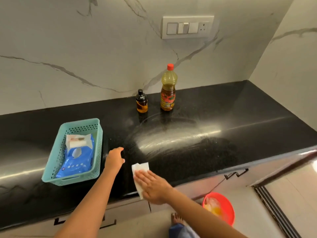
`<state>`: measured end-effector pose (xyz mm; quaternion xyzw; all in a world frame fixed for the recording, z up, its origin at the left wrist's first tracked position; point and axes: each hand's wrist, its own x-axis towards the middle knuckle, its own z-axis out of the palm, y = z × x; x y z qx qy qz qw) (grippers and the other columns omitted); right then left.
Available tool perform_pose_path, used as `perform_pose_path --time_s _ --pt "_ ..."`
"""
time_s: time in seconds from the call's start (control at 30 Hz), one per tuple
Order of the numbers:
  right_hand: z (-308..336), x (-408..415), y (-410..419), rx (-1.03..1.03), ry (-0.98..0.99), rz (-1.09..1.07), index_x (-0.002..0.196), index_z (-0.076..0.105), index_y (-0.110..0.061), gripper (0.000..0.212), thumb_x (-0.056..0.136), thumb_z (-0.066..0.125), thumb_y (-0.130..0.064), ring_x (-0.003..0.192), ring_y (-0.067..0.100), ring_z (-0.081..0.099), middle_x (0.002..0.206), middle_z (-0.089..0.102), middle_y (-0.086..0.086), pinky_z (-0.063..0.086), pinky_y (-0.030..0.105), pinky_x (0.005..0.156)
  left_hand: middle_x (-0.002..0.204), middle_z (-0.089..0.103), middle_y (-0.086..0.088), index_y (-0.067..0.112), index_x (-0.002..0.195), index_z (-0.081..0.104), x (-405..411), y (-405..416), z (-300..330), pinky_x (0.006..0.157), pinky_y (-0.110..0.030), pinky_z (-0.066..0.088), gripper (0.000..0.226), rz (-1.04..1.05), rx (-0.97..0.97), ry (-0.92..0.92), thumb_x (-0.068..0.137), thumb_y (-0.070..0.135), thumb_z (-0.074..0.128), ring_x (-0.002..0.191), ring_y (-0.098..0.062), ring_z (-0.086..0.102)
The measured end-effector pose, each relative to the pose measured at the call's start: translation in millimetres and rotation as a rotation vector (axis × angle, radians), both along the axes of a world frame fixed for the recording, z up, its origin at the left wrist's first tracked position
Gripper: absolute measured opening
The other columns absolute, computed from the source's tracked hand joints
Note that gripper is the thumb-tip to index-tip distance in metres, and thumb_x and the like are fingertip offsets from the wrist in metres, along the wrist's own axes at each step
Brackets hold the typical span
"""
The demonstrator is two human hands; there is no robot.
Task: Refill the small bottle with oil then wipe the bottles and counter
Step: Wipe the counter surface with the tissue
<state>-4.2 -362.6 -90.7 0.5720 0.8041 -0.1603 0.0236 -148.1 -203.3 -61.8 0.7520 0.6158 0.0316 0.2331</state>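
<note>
A small dark-capped bottle (pixel 141 101) with amber oil stands at the back of the black counter (pixel 223 121). Right of it stands a tall oil bottle (pixel 168 88) with a red cap. Near the counter's front edge my right hand (pixel 152 185) lies flat, pressing a white wipe (pixel 139 170) onto the surface. My left hand (pixel 114 159) rests on the counter just left of the wipe, holding nothing, its fingers loosely curled. Wet streaks shine on the counter between my hands and the bottles.
A teal perforated basket (pixel 56 160) at the left holds a blue wipes pack (pixel 77 157). On the floor below the counter's front edge sits a red bowl (pixel 221 208) beside my foot (pixel 176 219). A switch panel (pixel 187 27) is on the marble wall.
</note>
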Motion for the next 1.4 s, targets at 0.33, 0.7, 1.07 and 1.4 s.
perform_pose_path --time_s 0.33,0.7,1.07,1.4 --pt "7 200 -50 -0.162 -0.094 -0.873 0.147 -0.003 0.002 0.081 0.085 -0.005 -0.050 0.145 0.030 -0.013 0.157 -0.010 0.019 -0.003 0.045 0.119 0.146 0.040 -0.018 0.005 0.142 0.035 0 0 -6 0.108 -0.039 0.033 0.073 -0.083 -0.069 0.026 0.081 0.015 0.073 0.134 -0.032 0.038" --pt "-2 109 -9 -0.013 0.165 -0.338 0.146 0.018 -0.022 0.059 0.092 0.031 -0.043 0.142 0.029 0.024 0.155 0.024 0.006 0.019 0.040 0.118 0.146 0.040 -0.014 0.008 0.141 0.038 30 -17 2 0.108 -0.040 0.036 0.072 -0.054 -0.090 -0.018 0.079 0.017 0.074 0.133 -0.030 0.041" --pt "9 94 73 0.000 0.085 -0.627 0.139 0.032 -0.005 0.052 0.094 0.033 -0.031 0.133 0.035 0.037 0.142 0.040 0.017 0.028 0.040 0.112 0.146 0.040 -0.013 0.006 0.139 0.039 23 -23 -7 0.110 -0.036 0.033 0.070 0.034 -0.032 -0.145 0.079 0.016 0.074 0.134 -0.027 0.039" --pt "9 155 137 0.032 0.281 -0.778 0.136 0.028 -0.017 0.051 0.089 0.040 -0.031 0.120 0.036 0.048 0.132 0.045 0.015 0.041 0.043 0.095 0.150 0.034 -0.007 0.011 0.142 0.034 27 -22 -6 0.109 -0.033 0.033 0.073 0.089 -0.064 -0.157 0.080 0.017 0.073 0.136 -0.023 0.036"
